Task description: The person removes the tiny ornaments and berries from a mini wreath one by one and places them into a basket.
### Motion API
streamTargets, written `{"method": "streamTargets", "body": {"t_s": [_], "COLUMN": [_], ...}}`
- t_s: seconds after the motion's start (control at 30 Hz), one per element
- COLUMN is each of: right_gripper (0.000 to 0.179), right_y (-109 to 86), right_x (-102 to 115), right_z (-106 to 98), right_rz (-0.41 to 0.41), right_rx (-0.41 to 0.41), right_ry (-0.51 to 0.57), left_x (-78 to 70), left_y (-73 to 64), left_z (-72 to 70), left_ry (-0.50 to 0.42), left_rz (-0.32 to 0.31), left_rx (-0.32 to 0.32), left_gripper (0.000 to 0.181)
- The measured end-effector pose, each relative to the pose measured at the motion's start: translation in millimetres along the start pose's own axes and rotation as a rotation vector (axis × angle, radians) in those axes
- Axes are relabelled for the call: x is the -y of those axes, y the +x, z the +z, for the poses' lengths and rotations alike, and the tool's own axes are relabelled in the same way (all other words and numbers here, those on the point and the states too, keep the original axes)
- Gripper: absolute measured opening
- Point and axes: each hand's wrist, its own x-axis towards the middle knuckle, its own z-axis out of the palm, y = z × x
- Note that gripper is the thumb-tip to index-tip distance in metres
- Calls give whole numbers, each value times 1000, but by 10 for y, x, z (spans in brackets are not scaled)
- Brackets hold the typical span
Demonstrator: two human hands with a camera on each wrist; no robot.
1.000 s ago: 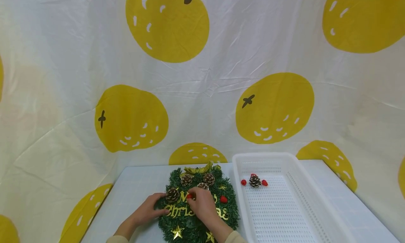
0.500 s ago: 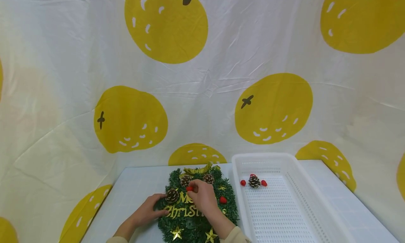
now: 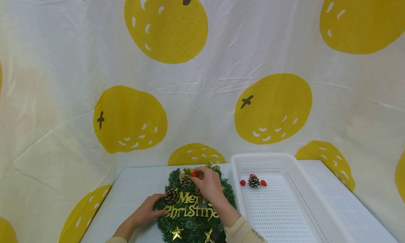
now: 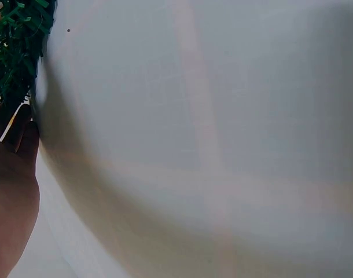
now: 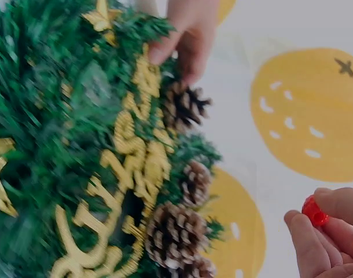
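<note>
My right hand [image 3: 208, 182] pinches a small red berry ornament [image 3: 194, 174] between thumb and fingertips. It is at the top of a green Christmas wreath [image 3: 186, 223], above a pinecone [image 3: 185, 181] and by the gold ribbon. In the right wrist view, the red ornament [image 5: 314, 211] sits between the fingers, apart from the greenery. My left hand [image 3: 146, 209] grips the wreath's left edge, thumb on the front beside the gold "Merry Christmas" lettering [image 3: 190, 211], fingers near another pinecone [image 3: 172, 196]. The left wrist view shows only part of that hand [image 4: 11, 191] at the greenery.
A white perforated basket [image 3: 319, 204] stands right of the wreath. Inside it lie a pinecone [image 3: 254, 182] and several red ornaments [image 3: 263, 183]. Gold stars [image 3: 176, 232] decorate the lower wreath. Behind the pale table [image 3: 139, 179] hangs a fruit-print curtain [image 3: 202, 106].
My right hand has moved up the wreath with the red berry ornament, from the lettering to the top by the ribbon. The left hand stays where it was.
</note>
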Motion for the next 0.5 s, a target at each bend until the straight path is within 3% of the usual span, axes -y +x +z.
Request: {"method": "streamTargets", "body": {"t_s": [0.23, 0.5], "right_gripper": [29, 28], "right_y": [119, 231], "right_x": [13, -2], "right_z": [-198, -396], "right_rz": [-1, 5], "right_rx": [7, -51], "right_ry": [-1, -58], "left_x": [3, -8], "left_y": [0, -7], "left_z": [0, 1], "left_ry": [-2, -3], "left_rz": [3, -1], "left_rx": [0, 0], "left_gripper": [70, 70]}}
